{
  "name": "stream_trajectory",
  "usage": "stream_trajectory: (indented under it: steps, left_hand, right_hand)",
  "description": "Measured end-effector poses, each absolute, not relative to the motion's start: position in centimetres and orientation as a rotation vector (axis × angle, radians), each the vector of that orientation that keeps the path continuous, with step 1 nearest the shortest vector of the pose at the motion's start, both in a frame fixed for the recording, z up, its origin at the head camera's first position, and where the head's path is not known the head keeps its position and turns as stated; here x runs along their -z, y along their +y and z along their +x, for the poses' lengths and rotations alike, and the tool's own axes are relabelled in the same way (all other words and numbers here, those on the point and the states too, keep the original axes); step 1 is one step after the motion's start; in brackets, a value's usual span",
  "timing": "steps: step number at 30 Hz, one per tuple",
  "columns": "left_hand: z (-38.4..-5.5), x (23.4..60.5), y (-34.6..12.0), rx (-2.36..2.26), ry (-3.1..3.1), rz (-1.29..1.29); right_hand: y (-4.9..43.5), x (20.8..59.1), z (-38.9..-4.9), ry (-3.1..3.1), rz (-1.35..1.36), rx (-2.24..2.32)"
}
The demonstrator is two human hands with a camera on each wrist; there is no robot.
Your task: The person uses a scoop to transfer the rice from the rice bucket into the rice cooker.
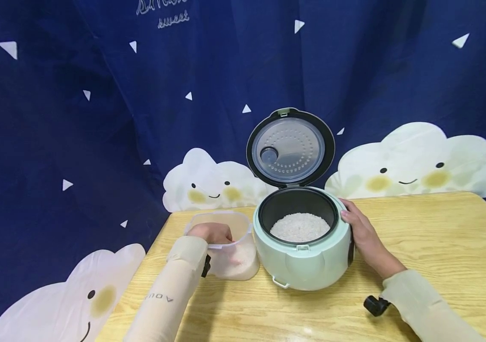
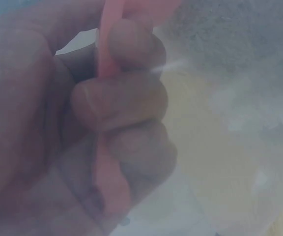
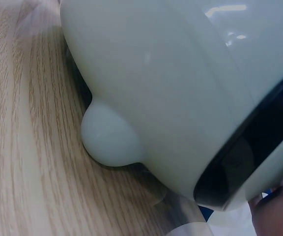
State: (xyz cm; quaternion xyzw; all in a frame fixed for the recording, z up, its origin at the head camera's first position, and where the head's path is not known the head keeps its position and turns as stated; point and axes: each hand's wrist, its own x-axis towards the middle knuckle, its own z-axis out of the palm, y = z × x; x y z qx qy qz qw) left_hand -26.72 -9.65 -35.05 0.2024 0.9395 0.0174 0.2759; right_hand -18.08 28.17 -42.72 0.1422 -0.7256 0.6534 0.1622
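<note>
My left hand (image 1: 214, 232) is inside a clear plastic container (image 1: 249, 231) of raw white rice (image 1: 243, 259). Its fingers curl round the handle of a pink scoop (image 2: 113, 189), whose wider end is partly cut off in the left wrist view. Beside the container stands a pale green rice cooker (image 1: 303, 270), its lid (image 1: 290, 147) raised. White rice (image 1: 300, 227) lies in the cooker's dark inner pot (image 1: 277, 204). My right hand (image 1: 364, 235) rests against the cooker's right side, fingers near the upper rim; the right wrist view shows only part of the hand.
Everything stands on a light wooden table (image 1: 431, 247). Behind it hangs a dark blue curtain (image 1: 209, 61) with white triangles and smiling clouds. A small black camera (image 1: 375, 305) sits at my right wrist.
</note>
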Motion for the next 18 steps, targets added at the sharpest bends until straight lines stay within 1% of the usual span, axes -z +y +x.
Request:
stream_trajectory:
  steps: [18]
  left_hand:
    - [-26.53,35.03,-9.7,-0.013,2.537,0.55]
  right_hand:
    - [28.17,42.7,-18.09,-2.075,0.404,-1.858]
